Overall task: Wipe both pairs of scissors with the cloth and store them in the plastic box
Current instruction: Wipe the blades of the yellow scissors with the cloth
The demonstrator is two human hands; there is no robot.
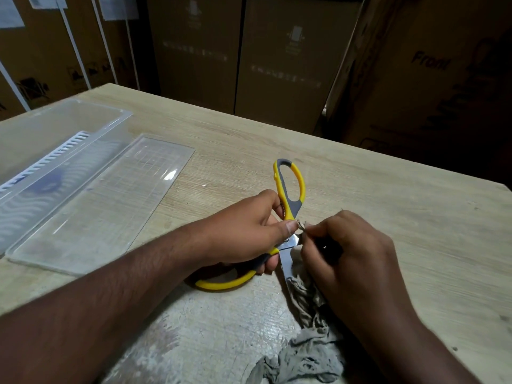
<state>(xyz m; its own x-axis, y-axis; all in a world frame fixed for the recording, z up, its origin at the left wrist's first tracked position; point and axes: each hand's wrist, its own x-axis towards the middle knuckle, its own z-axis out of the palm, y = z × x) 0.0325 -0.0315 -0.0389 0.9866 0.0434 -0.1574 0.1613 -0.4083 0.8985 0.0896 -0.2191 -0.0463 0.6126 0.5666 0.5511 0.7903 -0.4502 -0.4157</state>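
Nearest us, the cloth (304,353) trails from our right hand (357,253), pinched against the blade of the yellow scissors (289,200) gripped by our left hand (249,231). Wiping underway; plastic box (55,151), far left, apparently holds one pair.

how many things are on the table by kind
scissors: 1, yellow and grey, held by the left hand
cloth: 1, grey, pinched by the right hand
plastic box: 1, clear
lid: 1, clear, lying beside the box
total: 4
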